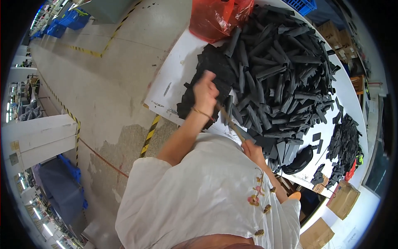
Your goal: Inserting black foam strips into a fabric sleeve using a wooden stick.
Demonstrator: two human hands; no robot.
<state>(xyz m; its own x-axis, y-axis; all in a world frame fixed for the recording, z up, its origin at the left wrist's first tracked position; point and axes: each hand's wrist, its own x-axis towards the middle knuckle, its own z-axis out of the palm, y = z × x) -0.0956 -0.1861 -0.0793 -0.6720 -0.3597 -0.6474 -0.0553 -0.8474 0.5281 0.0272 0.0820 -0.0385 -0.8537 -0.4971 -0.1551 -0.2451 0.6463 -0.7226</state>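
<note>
My left hand (pixel 206 92) is closed above a heap of flat black cloth-like pieces (pixel 219 62) near the table's left edge; what its fingers hold, if anything, is hidden. A narrow tan strip (pixel 231 121), blurred, slants from just below that hand down to my right hand (pixel 253 152). The fingers of my right hand are closed on the strip's lower end, close to the table's near edge. Right of my left hand lies a large pile of folded or rolled black pieces (pixel 277 74).
A red plastic bag (pixel 219 20) stands at the far left of the white table (pixel 163 85). A black rounded object (pixel 299 159) and a smaller black heap (pixel 344 139) lie to the right. Cardboard boxes (pixel 344 199) sit beyond the table's right end. Yellow-black tape (pixel 150 135) marks the floor.
</note>
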